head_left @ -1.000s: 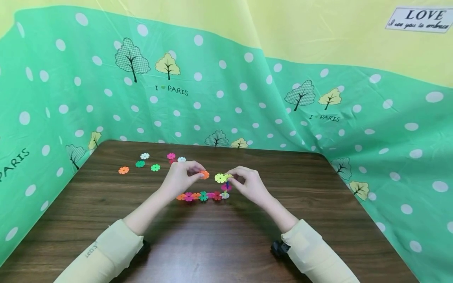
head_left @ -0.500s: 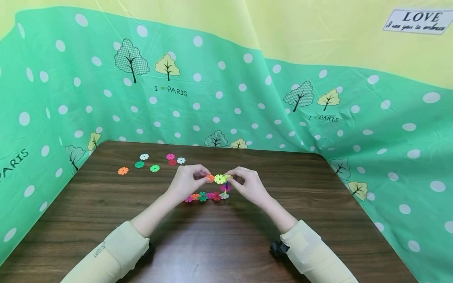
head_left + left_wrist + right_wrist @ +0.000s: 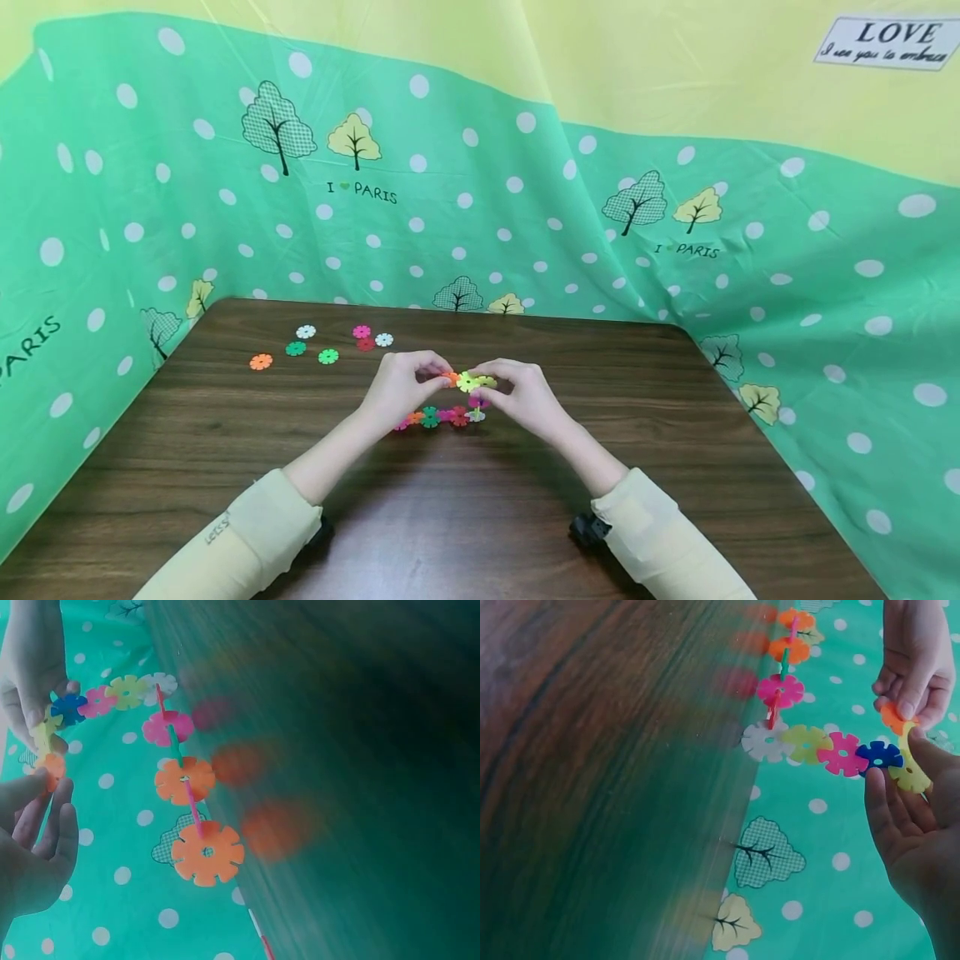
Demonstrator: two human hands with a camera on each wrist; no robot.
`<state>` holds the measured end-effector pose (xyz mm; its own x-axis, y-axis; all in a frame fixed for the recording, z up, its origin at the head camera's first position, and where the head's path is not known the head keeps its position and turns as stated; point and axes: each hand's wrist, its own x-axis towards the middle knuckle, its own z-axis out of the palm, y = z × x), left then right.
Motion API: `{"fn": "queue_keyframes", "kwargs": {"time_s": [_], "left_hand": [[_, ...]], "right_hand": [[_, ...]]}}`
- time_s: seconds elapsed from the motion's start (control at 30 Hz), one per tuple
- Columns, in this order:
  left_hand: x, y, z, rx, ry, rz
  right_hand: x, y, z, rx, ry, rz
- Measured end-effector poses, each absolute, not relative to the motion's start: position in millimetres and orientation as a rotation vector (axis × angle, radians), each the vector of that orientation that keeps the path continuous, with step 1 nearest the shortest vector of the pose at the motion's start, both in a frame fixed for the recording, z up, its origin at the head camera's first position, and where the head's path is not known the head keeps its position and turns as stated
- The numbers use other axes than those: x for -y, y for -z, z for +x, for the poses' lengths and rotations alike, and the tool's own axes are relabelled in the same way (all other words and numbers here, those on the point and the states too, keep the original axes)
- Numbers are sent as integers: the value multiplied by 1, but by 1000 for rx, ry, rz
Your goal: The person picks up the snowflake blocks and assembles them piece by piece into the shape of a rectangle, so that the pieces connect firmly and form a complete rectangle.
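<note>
My left hand [image 3: 399, 387] pinches an orange flower-shaped disc [image 3: 52, 771] between thumb and fingers. Its edge meets a yellow flower disc [image 3: 467, 382] at the raised end of a linked chain. That end is held by my right hand [image 3: 527, 398], with the thumb and fingers at the yellow discs, close to the blue disc [image 3: 880, 755]. From there the chain runs through a pink disc [image 3: 843, 754] and a yellow-green one to a white disc [image 3: 765, 742], then turns along a row with a green disc [image 3: 430, 417]. Whether the orange disc's slot is seated, I cannot tell.
Several loose flower discs lie at the back left of the brown table [image 3: 450, 517], among them an orange one [image 3: 261, 362], a light green one [image 3: 328, 357] and a red one [image 3: 365, 344]. Behind the table hangs a green and yellow printed cloth [image 3: 465, 225].
My left hand has moved right, bringing the orange disc from apart up against the yellow disc. My right hand has shifted its fingers slightly on the chain's end.
</note>
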<state>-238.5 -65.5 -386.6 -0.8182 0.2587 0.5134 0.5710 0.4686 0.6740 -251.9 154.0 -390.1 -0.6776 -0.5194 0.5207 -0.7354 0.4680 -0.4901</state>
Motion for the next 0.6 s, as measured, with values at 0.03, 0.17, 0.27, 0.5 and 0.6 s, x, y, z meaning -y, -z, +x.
{"fn": "queue_keyframes", "kwargs": {"time_s": [0.03,0.17,0.27,0.5,0.6], "left_hand": [[65,387,-239,2382,1284,-699],[64,387,-239,2379,1299,-696],[64,387,-239,2367,1308,-710],[64,387,-237,2353,1287,-721],[64,388,-237,2353,1297,-697]], "right_hand": [[-153,390,-252,2416,-1024,1068],[-152,390,-252,2405,-1028,1074],[-152,389,-252,2404,-1029,1082],[-152,389,-250,2415,-1060,1100],[-151,389,-249,2410,-1094,1098]]}}
